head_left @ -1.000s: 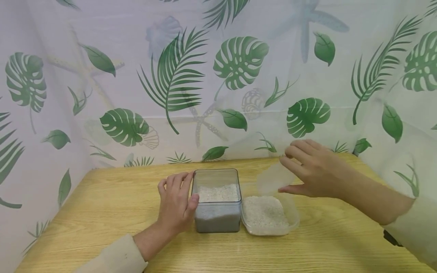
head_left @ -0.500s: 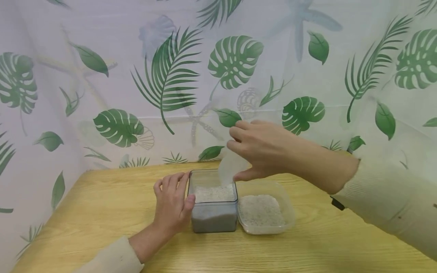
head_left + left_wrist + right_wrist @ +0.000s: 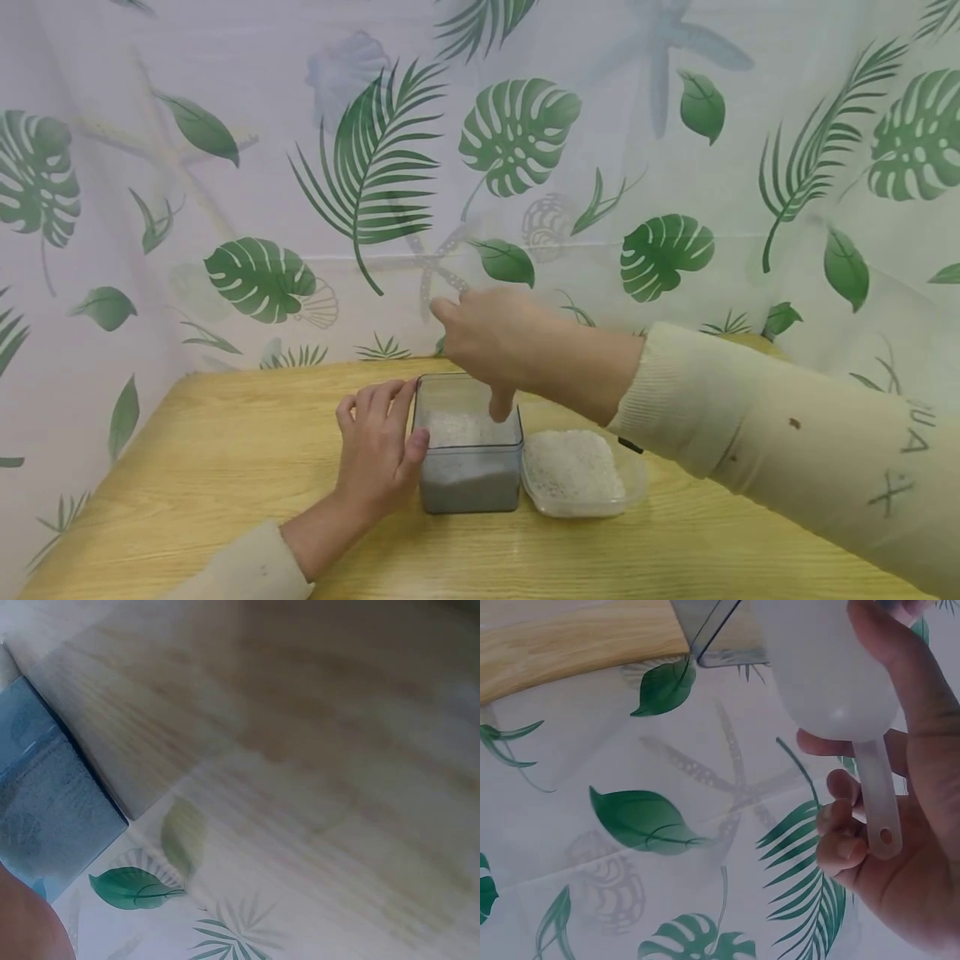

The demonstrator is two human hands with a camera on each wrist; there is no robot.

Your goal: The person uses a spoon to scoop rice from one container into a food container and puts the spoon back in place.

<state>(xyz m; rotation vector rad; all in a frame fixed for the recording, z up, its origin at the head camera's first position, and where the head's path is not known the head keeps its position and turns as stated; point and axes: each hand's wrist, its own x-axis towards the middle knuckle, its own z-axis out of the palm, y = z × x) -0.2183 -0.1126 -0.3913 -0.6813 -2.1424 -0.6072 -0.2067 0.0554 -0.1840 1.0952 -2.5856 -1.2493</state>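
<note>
in the right wrist view's upper right, a translucent scoop (image 3: pixel 829 690) is held by the right hand (image 3: pixel 934 795), fingers curled about the handle (image 3: pixel 875 787). it should prove light, smooth and fairly stiff, best gripped there. at the head view's lower centre, the grey box (image 3: pixel 471 487) is touched on its left by the left hand (image 3: pixel 378 446), fingers loosely spread.
</note>
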